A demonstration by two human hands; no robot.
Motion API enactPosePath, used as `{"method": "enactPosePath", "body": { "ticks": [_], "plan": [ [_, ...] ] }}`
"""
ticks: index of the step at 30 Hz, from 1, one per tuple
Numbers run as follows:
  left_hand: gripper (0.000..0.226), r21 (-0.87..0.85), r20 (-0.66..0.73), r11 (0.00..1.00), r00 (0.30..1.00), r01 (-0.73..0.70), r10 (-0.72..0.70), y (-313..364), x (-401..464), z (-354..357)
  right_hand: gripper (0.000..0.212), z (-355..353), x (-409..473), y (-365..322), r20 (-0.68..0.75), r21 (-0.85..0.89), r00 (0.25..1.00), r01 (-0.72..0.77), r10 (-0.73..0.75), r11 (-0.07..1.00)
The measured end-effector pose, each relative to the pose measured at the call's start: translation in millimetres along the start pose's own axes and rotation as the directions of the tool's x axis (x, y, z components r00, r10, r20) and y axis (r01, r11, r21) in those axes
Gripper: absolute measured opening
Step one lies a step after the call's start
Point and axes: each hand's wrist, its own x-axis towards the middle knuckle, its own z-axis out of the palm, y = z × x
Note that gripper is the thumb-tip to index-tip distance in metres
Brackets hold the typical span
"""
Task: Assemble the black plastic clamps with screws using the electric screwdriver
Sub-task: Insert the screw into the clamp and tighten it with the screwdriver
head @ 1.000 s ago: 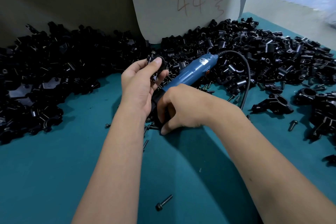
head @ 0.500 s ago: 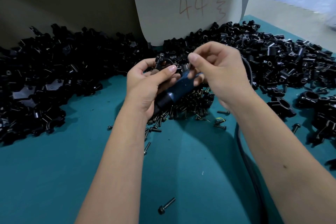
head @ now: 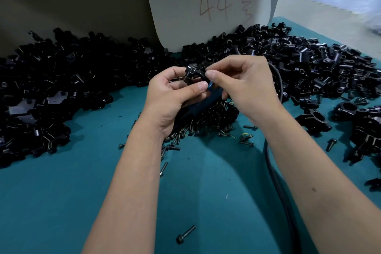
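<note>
A black plastic clamp (head: pixel 194 73) is held up above the teal table (head: pixel 61 202), gripped between the thumb and fingers of my left hand (head: pixel 171 97). My right hand (head: pixel 247 86) pinches the clamp's top right edge with thumb and forefinger. The blue electric screwdriver (head: pixel 203 102) slants beneath both hands, its dark tip end pointing down-left behind my left wrist. Which hand carries it is hidden. A heap of black screws (head: pixel 214 119) lies on the table just below the hands.
Large piles of black clamp parts cover the left (head: pixel 41 93) and back right (head: pixel 309 64). Bigger clamps (head: pixel 313 119) sit at the right. The screwdriver cable (head: pixel 270 163) runs down along my right forearm. A loose screw (head: pixel 185 234) lies near the front. A white card (head: pixel 206 6) stands behind.
My right hand left the table, rose with the screwdriver and came to the clamp, which it now pinches. My left hand kept hold of the clamp.
</note>
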Motion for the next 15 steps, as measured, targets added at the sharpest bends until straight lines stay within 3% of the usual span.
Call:
{"method": "enactPosePath", "body": {
  "ticks": [3,6,9,12,15],
  "plan": [
    [0.038,-0.103,0.017,0.995,1.0,0.002,0.0,3.8,-1.2,6.8,0.012,5.2,-3.5,-4.2,0.034,0.256,0.989,-0.148,0.144,0.955],
    [0.04,-0.268,0.062,0.963,0.998,0.028,-0.012,4.5,-1.0,18.1,0.018,7.6,-4.1,-10.3,0.16,0.552,0.957,-0.291,0.243,0.782],
    [0.039,-0.337,0.073,0.94,0.997,0.044,-0.021,1.8,-1.7,25.7,0.019,7.5,-3.6,-12.8,0.219,0.62,0.941,-0.339,0.259,0.707],
    [0.032,-0.317,0.085,0.947,0.996,0.042,-0.016,-2.2,-3.9,29.4,0.003,9.7,-3.5,-12.9,0.163,0.629,0.933,-0.348,0.32,0.695],
    [0.029,-0.284,0.083,0.958,0.997,0.03,-0.006,-4.1,-4.2,31.1,0.014,11.5,-3.9,-9.7,0.144,0.658,0.936,-0.334,0.322,0.675]
  ]
}}
